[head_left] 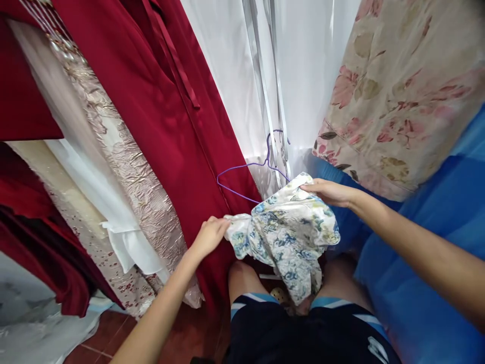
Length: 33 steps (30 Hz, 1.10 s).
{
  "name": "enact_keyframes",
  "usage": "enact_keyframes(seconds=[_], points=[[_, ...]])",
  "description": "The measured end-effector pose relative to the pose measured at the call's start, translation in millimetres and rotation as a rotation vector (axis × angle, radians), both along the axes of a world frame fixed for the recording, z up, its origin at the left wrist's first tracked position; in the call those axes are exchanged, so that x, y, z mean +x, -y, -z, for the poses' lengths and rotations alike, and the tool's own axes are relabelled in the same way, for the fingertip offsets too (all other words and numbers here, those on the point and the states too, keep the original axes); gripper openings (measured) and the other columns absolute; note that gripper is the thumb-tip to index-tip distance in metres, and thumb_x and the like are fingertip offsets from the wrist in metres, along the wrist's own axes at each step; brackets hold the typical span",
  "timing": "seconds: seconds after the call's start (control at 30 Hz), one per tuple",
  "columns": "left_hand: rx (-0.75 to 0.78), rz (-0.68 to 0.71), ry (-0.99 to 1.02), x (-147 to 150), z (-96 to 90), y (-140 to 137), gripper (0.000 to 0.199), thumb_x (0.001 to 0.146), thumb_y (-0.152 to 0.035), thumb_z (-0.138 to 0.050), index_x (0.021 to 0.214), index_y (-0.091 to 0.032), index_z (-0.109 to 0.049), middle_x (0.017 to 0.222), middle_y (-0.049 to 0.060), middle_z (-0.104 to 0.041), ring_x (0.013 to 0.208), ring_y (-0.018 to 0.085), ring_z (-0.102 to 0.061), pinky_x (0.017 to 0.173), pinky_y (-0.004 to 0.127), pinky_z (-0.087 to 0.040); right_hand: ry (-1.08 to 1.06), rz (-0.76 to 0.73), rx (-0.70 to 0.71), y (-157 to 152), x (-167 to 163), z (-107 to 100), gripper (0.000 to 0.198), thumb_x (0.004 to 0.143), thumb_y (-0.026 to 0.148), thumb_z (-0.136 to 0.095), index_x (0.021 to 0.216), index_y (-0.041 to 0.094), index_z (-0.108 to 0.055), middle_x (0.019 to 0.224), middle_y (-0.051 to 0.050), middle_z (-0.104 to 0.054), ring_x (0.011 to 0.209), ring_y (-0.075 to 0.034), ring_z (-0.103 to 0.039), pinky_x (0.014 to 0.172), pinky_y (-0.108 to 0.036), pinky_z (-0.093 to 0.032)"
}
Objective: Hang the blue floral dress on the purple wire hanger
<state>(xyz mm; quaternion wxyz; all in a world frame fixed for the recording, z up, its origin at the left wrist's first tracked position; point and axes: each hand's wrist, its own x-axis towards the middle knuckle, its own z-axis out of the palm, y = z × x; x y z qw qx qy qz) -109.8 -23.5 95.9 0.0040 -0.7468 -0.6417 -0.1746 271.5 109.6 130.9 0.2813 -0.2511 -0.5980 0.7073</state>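
A white garment with a blue and yellow floral print (pixel 291 232) hangs in front of my legs, gripped on both sides. My left hand (pixel 212 235) pinches its narrower left end, which looks like a sleeve. With thumb on top, my right hand (pixel 328 192) holds the upper right edge. A purple hanger (pixel 242 165) sits behind the garment; its right arm runs in behind the cloth, while the left arm is bare. The hanger's hook is up by a pair of thin metal poles (pixel 265 91). Cloth hides the hanger's right end.
Long dark red garments (pixel 170 116) and a textured pink one (pixel 125 167) hang at left. A beige floral garment (pixel 397 101) hangs at right above bright blue fabric (pixel 428 242). White cloth (pixel 223 55) lies behind the poles. Reddish tiles (pixel 109 333) cover the floor.
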Motion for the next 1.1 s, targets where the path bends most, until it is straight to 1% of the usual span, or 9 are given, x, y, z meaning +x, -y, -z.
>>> enact_keyframes(seconds=[0.1,0.2,0.33,0.4,0.57,0.73,0.83,0.93,1.1], points=[[0.041,-0.037,0.05,-16,-15.2,-30,0.03,0.097,-0.038,-0.04,0.096,-0.021,-0.065,0.098,0.006,-0.067,0.089,0.024,-0.054,0.088,0.038,-0.043,-0.04,0.086,-0.079,16,2,-5,0.023,0.08,0.031,-0.078,0.092,0.012,-0.073,0.087,-0.01,-0.079,0.076,-0.019,-0.074,0.071,-0.026,-0.059],[0.141,-0.155,0.093,-6,-31.2,-63,0.017,0.093,-0.026,-0.042,0.095,-0.02,-0.057,0.106,0.009,-0.063,0.096,0.028,-0.053,0.09,0.043,-0.042,-0.075,0.171,-0.097,27,3,-12,0.019,0.079,0.025,-0.077,0.093,0.013,-0.072,0.084,-0.009,-0.079,0.072,-0.019,-0.074,0.067,-0.026,-0.06],[0.25,-0.273,0.164,21,-49.2,-93,0.02,0.091,-0.02,-0.04,0.11,-0.021,-0.049,0.116,0.014,-0.059,0.109,0.035,-0.048,0.088,0.048,-0.043,-0.082,0.235,-0.06,37,9,-19,0.019,0.077,0.021,-0.077,0.094,0.014,-0.071,0.082,-0.008,-0.079,0.069,-0.02,-0.074,0.064,-0.026,-0.06],[0.312,-0.218,0.216,33,-57.8,-99,0.026,0.09,-0.017,-0.041,0.116,-0.02,-0.046,0.118,0.014,-0.059,0.112,0.033,-0.049,0.091,0.046,-0.043,-0.072,0.238,-0.066,39,14,-21,0.021,0.075,0.022,-0.078,0.093,0.013,-0.071,0.08,-0.008,-0.078,0.068,-0.021,-0.074,0.063,-0.027,-0.06],[0.281,0.162,0.421,52,-73.1,-98,0.036,0.088,-0.015,-0.045,0.123,-0.022,-0.044,0.101,0.004,-0.063,0.084,0.017,-0.06,0.081,0.03,-0.048,-0.003,0.249,-0.102,32,19,-21,0.021,0.078,0.032,-0.078,0.087,0.014,-0.073,0.075,-0.007,-0.076,0.066,-0.02,-0.072,0.064,-0.029,-0.059],[0.393,0.095,0.618,41,-65.0,-80,0.038,0.077,-0.021,-0.063,0.113,-0.02,-0.051,0.103,0.003,-0.058,0.059,0.007,-0.05,0.057,0.021,-0.042,-0.017,0.514,0.136,46,45,-8,0.03,0.078,0.043,-0.079,0.099,0.021,-0.073,0.092,-0.001,-0.076,0.084,-0.018,-0.071,0.073,-0.025,-0.056],[0.452,0.048,0.565,36,-58.9,-65,0.017,0.081,-0.026,-0.062,0.097,-0.018,-0.06,0.088,0.001,-0.06,0.064,0.011,-0.052,0.06,0.022,-0.042,0.095,0.535,0.354,70,64,10,0.035,0.082,0.054,-0.073,0.085,0.019,-0.072,0.08,-0.001,-0.071,0.07,-0.016,-0.064,0.061,-0.023,-0.05],[0.51,0.099,0.506,46,-63.9,-52,0.016,0.085,-0.023,-0.057,0.099,-0.019,-0.063,0.088,0.002,-0.064,0.079,0.016,-0.06,0.073,0.025,-0.047,0.124,0.719,0.528,84,68,18,0.039,0.085,0.056,-0.068,0.072,0.019,-0.065,0.06,0.003,-0.057,0.054,-0.012,-0.048,0.047,-0.023,-0.036],[0.481,0.168,0.323,61,-77.6,-52,0.025,0.094,-0.021,-0.045,0.11,-0.02,-0.064,0.105,0.005,-0.069,0.094,0.019,-0.063,0.085,0.028,-0.046,-0.048,0.924,0.516,71,41,-19,0.037,0.082,0.058,-0.07,0.076,0.021,-0.067,0.065,-0.001,-0.06,0.058,-0.016,-0.052,0.053,-0.026,-0.042]])
